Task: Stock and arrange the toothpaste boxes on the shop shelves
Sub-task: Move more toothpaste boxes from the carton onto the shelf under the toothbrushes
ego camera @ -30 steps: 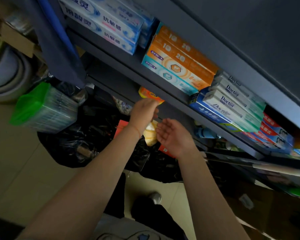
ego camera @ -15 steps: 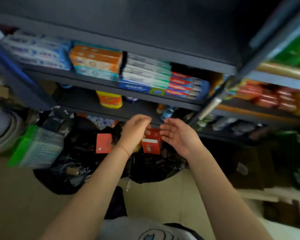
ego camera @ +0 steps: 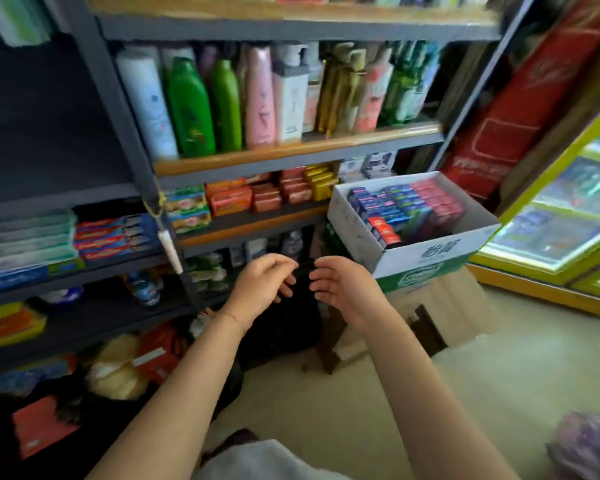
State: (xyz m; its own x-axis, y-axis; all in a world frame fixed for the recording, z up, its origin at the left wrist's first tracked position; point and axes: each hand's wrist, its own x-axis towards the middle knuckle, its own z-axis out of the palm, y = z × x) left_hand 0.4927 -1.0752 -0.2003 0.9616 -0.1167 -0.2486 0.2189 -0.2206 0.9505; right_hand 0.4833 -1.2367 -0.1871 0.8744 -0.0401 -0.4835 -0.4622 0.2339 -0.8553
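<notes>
Open white carton (ego camera: 440, 252) is sitting on a brown cardboard box (ego camera: 454, 306), holding upright toothpaste boxes (ego camera: 406, 209) in blue, red and pink. More toothpaste boxes are lying stacked on the left shelf (ego camera: 66, 271). Left hand (ego camera: 262, 284) and right hand (ego camera: 340, 284) are hovering empty, fingers loosely curled, over the tiled floor (ego camera: 378, 393).

A dark grey metal rack (ego camera: 125, 140) fills the left and middle, its boards edged in wood. On the board right of its upright stand tall bottles (ego camera: 222, 105): white, green, pink, gold. Below the rack lies a pale tiled floor (ego camera: 430, 382). Right of the rack a red banner (ego camera: 520, 109) leans, and further right a yellow-framed glass cabinet (ego camera: 568, 216) glows brightly. Everything is somewhat blurred.
</notes>
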